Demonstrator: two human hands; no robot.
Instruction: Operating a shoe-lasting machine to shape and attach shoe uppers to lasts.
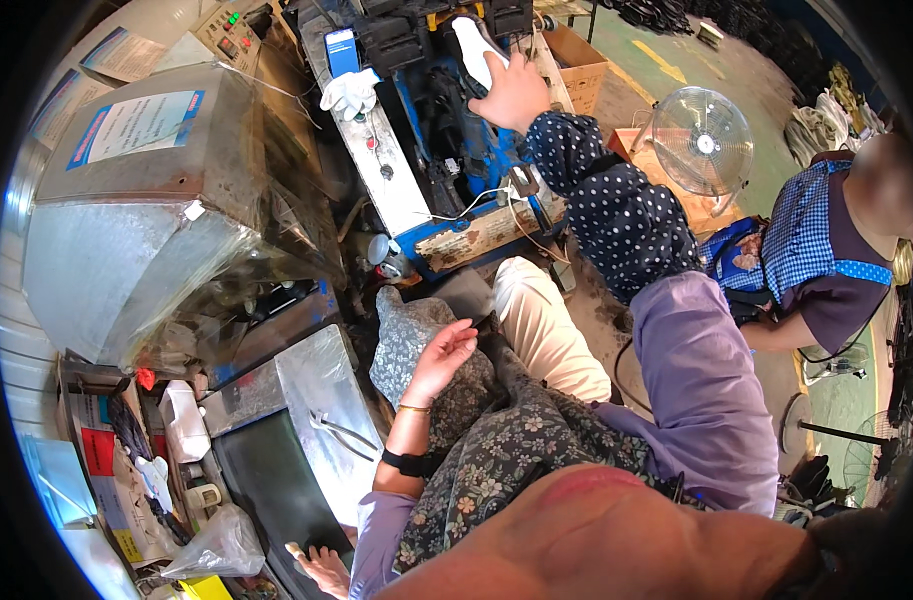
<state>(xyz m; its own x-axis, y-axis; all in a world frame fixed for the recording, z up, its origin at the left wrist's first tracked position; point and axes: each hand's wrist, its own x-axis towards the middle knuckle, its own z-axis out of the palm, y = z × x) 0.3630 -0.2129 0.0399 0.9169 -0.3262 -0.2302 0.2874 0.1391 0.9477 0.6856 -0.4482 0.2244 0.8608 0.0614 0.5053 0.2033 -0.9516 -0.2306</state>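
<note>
Right hand (513,95), fingers spread, lies over the near end of a smooth white shoe-shaped piece (472,48), far centre, at a blue-framed machine with black metal fittings (456,130). Contact clear; grip firmness unclear, palm hidden. Left hand (444,355) loosely half-curled, nothing visible in it, in front of grey floral cloth (404,335) near the lap, well apart from the machine. Another hand (326,572), near left, apparently someone else's, has a small pale object at its fingers.

Step in hand looks like one-handed positioning or steadying of the white piece; judging from here, moving it calls for a surer hold and care around the close black fittings.

Edges: pale side rail (401,195) on the machine's left carries crumpled white gloves (351,95); thin white cable (463,214) crosses its near end, a possible snag. Grey metal hood (116,235) crowds the left. Right of the polka-dot sleeve (626,210), a round wire-caged fan (704,140) and a seated-looking co-worker in blue check (806,225) limit elbow swing. Freer room: green floor (666,35), far right.
</note>
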